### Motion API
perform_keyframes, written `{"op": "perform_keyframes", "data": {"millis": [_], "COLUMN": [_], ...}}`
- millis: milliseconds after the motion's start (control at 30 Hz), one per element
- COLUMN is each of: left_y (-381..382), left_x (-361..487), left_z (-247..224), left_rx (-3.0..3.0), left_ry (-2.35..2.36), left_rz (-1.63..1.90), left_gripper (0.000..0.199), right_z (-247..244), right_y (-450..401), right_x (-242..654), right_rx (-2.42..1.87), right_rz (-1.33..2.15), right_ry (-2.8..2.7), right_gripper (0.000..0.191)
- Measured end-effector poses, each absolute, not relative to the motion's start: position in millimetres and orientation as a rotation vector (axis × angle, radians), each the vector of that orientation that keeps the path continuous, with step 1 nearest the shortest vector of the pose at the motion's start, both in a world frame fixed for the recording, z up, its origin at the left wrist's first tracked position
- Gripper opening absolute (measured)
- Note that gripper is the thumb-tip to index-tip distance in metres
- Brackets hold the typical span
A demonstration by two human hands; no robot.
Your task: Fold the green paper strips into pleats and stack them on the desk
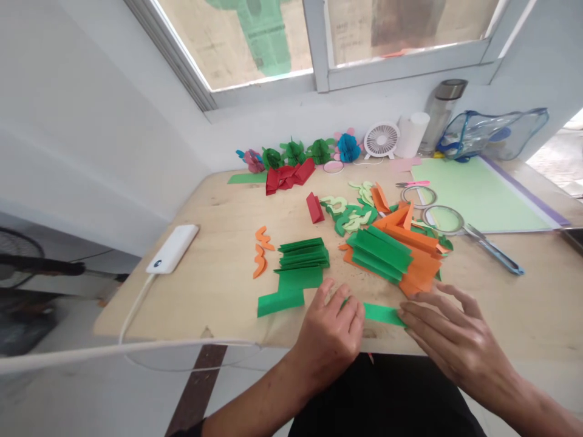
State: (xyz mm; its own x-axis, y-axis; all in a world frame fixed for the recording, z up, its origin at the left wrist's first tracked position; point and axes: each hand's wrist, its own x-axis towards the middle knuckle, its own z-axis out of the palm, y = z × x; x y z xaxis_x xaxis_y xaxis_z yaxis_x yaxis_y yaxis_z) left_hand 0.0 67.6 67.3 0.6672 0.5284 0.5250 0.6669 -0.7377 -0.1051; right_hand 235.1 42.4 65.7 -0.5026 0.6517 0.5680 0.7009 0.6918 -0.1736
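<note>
A green paper strip lies at the table's front edge between my hands. My left hand is curled over its left end, fingers bent down and pressed on it. My right hand rests its outstretched fingers flat on the strip's right end. Just behind my left hand sit folded green papers, with loose green pieces in front of them. Behind and between my hands, a stack of folded green paper lies on orange folded paper.
On the wooden table are a white power bank with a cable, orange cutouts, red folded paper, tape rolls and a cutter. Paper ornaments, a fan and a bottle line the wall.
</note>
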Motion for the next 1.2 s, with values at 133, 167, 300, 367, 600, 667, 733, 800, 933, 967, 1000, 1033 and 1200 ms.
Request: {"op": "perform_keyframes", "data": {"millis": [133,167,300,367,600,667,733,800,933,967,1000,1033,1200], "left_y": [74,76,76,71,46,43,41,41,43,43,43,42,29], "left_x": [11,14,12,2,-59,-74,-86,-95,-109,-111,-113,-112,-81], "left_z": [70,71,74,73,54,49,45,41,34,33,32,33,40], "left_rx": [-2.576,-2.571,-2.513,-2.48,-2.276,-2.25,-2.273,-2.317,-2.325,-2.321,-2.323,-2.337,-2.491], "left_ry": [-0.918,-0.91,-1.019,-1.144,-1.6,-1.678,-1.737,-1.774,-1.781,-1.767,-1.75,-1.727,-1.581], "left_rz": [-0.739,-0.774,-0.957,-1.02,-0.949,-0.834,-0.696,-0.574,-0.489,-0.504,-0.525,-0.55,-0.737], "left_gripper": [0.013,0.013,0.023,0.029,0.034,0.034,0.036,0.035,0.023,0.022,0.021,0.021,0.021], "right_z": [67,67,71,73,55,49,45,43,44,44,45,46,46], "right_y": [46,48,66,81,105,96,86,75,60,57,54,52,38], "right_x": [225,224,223,226,227,224,222,219,210,207,204,200,175], "right_rx": [-1.027,-1.027,-1.091,-1.134,-1.211,-1.2,-1.195,-1.198,-1.204,-1.2,-1.194,-1.189,-1.148], "right_rz": [-0.073,-0.073,-0.263,-0.416,-0.596,-0.534,-0.46,-0.393,-0.289,-0.268,-0.249,-0.227,-0.032], "right_ry": [-2.244,-2.227,-2.142,-2.1,-2.167,-2.171,-2.175,-2.168,-2.161,-2.159,-2.155,-2.15,-2.156], "right_gripper": [0.021,0.021,0.02,0.02,0.029,0.029,0.028,0.026,0.023,0.023,0.023,0.024,0.029]}}
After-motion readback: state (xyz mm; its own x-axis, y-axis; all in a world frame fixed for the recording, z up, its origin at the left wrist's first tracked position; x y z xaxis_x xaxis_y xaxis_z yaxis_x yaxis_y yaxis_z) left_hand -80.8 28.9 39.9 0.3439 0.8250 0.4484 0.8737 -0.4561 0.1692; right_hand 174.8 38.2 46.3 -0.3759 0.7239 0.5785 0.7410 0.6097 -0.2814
